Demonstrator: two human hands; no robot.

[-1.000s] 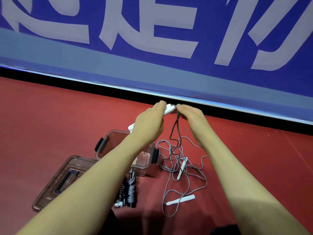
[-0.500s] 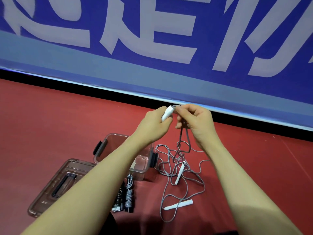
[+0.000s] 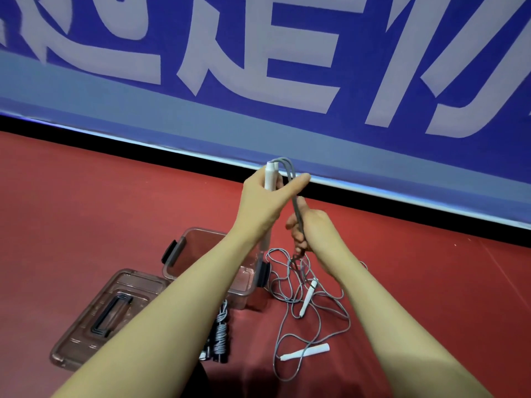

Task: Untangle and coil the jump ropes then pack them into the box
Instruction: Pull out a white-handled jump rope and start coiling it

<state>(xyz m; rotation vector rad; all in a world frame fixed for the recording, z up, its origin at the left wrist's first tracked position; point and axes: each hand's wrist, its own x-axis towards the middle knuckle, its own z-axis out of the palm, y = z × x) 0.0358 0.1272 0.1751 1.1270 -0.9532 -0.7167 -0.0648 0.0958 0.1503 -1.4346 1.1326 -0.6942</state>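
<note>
My left hand [image 3: 268,196] grips a white jump-rope handle [image 3: 270,176] upright, with grey cord looping out of its top. Just below and to the right, my right hand [image 3: 309,229] holds that grey cord [image 3: 296,202] as it runs down. The rest of the cord lies tangled on the red floor [image 3: 311,285], with two more white handles, one near the tangle [image 3: 308,297] and one nearer me [image 3: 306,352]. A clear plastic box [image 3: 184,248] stands open on the floor behind my left forearm. A coiled rope bundle [image 3: 219,337] lies in front of it.
The box's clear lid [image 3: 106,314] with a dark handle lies flat at the lower left. A blue banner wall with white characters [image 3: 258,67] closes the far side, with a black strip along its base. Red floor stretches to both sides.
My left hand has turned the handle upright and raised it slightly. My right hand has slid down the cord, away from the handle's tip, to below the left hand.
</note>
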